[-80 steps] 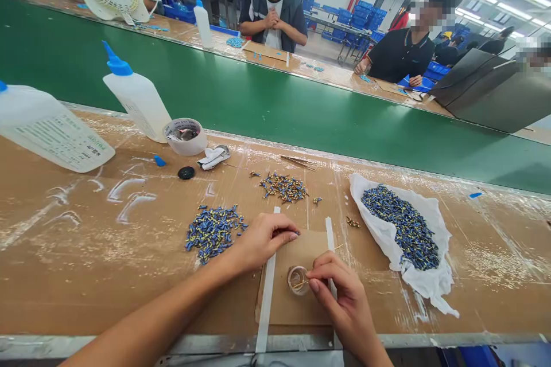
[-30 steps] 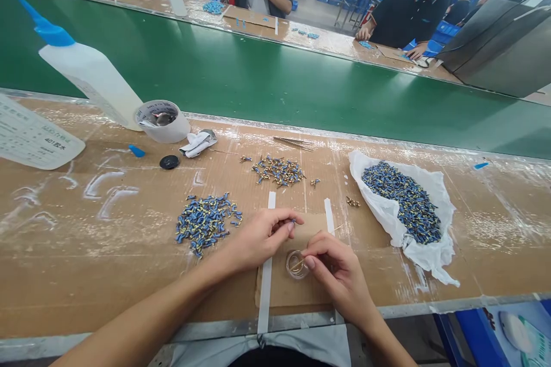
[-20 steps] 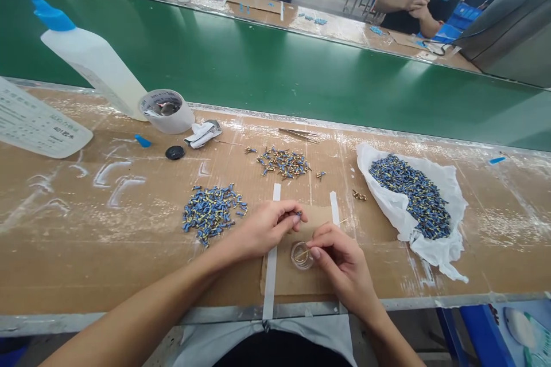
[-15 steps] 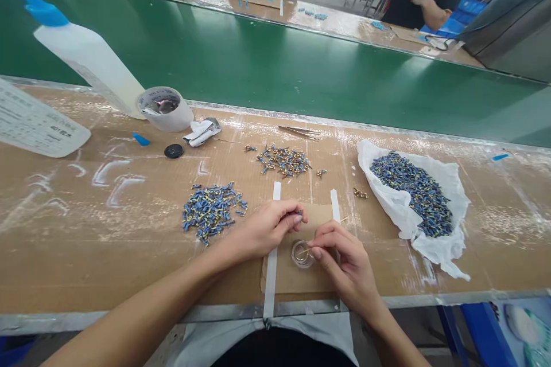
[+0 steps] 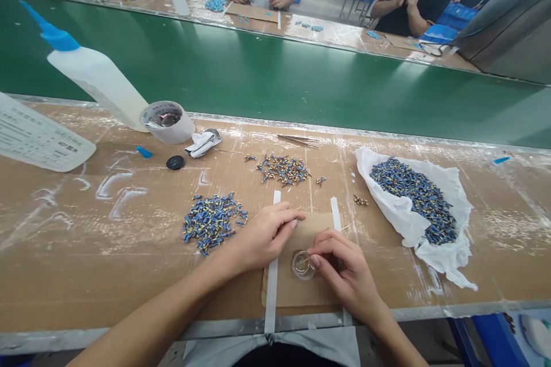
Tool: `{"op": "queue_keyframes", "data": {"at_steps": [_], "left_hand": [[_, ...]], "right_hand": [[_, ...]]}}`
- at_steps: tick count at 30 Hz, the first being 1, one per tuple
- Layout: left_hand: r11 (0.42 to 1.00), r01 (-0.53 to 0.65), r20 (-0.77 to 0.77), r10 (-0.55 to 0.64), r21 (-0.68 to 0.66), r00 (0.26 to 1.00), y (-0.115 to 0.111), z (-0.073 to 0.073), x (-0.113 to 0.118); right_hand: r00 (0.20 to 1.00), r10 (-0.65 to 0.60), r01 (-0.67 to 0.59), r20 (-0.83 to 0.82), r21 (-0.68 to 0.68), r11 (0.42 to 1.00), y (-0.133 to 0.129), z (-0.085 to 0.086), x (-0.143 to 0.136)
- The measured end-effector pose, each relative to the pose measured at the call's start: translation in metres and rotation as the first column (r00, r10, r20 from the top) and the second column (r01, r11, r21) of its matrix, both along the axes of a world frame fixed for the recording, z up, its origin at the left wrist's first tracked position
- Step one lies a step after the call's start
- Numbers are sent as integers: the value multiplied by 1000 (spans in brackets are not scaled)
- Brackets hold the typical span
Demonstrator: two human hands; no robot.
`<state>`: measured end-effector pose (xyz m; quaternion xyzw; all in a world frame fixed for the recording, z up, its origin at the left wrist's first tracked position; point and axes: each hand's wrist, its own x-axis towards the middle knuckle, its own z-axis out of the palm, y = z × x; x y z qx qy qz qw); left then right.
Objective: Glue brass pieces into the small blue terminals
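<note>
My right hand [image 5: 346, 269] pinches a thin wooden toothpick [image 5: 345, 227], its lower end inside a small round clear dish [image 5: 303, 266]. The dish stands on a cardboard pad [image 5: 301, 293] taped down with white strips. Just up and left of it, my left hand [image 5: 271, 235] has thumb and forefinger pressed together; whatever tiny piece they hold is mostly hidden. Beside that hand, at left, lies a pile of small blue-and-yellow parts [image 5: 210, 221]. Beyond both hands is a heap of blue parts with gold-brown ends [image 5: 284, 169].
Tweezers [image 5: 299, 140] lie behind the heaps. White paper [image 5: 460, 200] at right holds many blue parts. Glue bottles [image 5: 99, 80], a tape roll [image 5: 176, 129], a black cap [image 5: 175, 162] and a crumpled wipe [image 5: 203, 142] stand left. A green belt [image 5: 275, 77] separates me from co-workers opposite.
The view has tilted slightly, shifting the bench down. My left fingertips have turned, hiding the small bluish piece seen earlier. The toothpick stays in the dish. A co-worker opposite has parted their hands.
</note>
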<state>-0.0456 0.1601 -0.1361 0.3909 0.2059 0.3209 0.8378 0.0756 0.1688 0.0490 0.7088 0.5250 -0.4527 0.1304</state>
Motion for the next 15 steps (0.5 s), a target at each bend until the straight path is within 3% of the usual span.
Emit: {"op": "queue_keyframes", "data": {"at_steps": [9, 15], "left_hand": [[1000, 13, -22, -13, -18, 1000, 2, 5, -5], [998, -54, -125, 51, -15, 991, 1, -7, -6]], "right_hand": [[1000, -4, 4, -3, -5, 1000, -3, -1, 2], [999, -27, 27, -18, -6, 1000, -6, -5, 0]]}}
